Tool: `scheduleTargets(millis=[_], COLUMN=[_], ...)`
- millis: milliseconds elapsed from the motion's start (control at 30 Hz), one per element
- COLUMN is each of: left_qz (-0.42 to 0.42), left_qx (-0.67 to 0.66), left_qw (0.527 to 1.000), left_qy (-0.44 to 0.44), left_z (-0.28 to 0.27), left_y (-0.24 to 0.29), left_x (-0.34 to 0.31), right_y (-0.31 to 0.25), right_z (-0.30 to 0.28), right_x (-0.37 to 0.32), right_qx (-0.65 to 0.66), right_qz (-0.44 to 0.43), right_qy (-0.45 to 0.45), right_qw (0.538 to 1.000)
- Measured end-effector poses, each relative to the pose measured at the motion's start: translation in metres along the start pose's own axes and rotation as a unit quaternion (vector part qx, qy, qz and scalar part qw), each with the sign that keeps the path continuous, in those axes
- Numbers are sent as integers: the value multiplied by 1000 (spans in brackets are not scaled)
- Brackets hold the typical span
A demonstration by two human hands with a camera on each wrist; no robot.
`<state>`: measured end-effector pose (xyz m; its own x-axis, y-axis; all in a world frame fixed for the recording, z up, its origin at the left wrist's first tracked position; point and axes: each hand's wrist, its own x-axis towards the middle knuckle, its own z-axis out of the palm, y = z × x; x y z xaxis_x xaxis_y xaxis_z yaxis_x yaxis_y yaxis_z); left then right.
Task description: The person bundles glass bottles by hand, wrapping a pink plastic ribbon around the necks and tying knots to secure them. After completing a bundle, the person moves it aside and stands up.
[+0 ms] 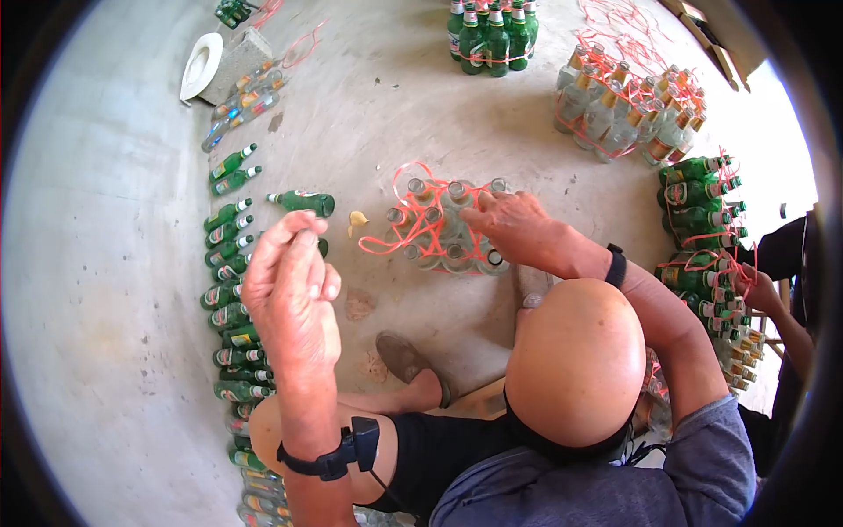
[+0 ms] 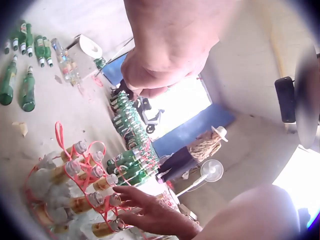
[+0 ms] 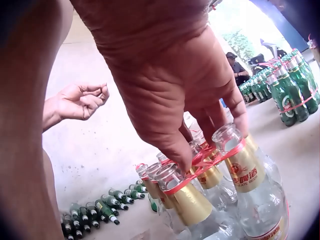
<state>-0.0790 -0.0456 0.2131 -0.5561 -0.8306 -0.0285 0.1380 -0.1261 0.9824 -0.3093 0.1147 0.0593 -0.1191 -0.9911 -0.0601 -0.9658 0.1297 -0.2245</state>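
Note:
Several clear bottles with gold neck labels stand upright in a bundle, red strap wound around and between their necks. A loose loop sticks out at the bundle's left. My right hand reaches over its right side, and in the right wrist view that hand has thumb and fingers spread down among the necks, touching the strap. Raised left of the bundle, my left hand has curled fingers; the right wrist view shows its thumb against a fingertip, with nothing visible between them.
Green bottles lie in a row on the left, and one lies nearer the bundle. Strapped bundles of clear and green bottles stand beyond. At the right, another person's hand is beside green bottles.

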Motion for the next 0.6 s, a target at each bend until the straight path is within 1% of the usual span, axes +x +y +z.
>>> scheduleTargets(millis=[100,200,233,267,333,433,533,600], left_qz=[-7,-36,-39,-54,-67,-84,-89,-91], left_qx=[-14,-31,-36,-26,-32,-16,-27,-31], left_qw=[1000,999,998,998,995,994,991,990], left_qy=[-7,7,-17,-19,-61,-73,-91,-98], left_z=[-1,8,8,9,8,8,7,6], left_y=[2,-10,-14,-16,-19,-19,-19,-21], left_x=[0,-2,-4,-5,-6,-9,-10,-10], right_y=[-5,-8,-8,-9,-13,-15,-6,1], right_z=[-7,0,-5,-10,-5,-21,-8,-3], right_x=[14,24,27,32,35,27,22,25], right_qx=[-27,-68,-75,-80,-100,-141,-140,-120], right_qz=[17,-5,-5,-2,32,-2,-40,-47], right_qy=[-79,-74,-119,-164,-159,-127,-64,-64], right_qw=[996,995,990,983,982,982,987,990])
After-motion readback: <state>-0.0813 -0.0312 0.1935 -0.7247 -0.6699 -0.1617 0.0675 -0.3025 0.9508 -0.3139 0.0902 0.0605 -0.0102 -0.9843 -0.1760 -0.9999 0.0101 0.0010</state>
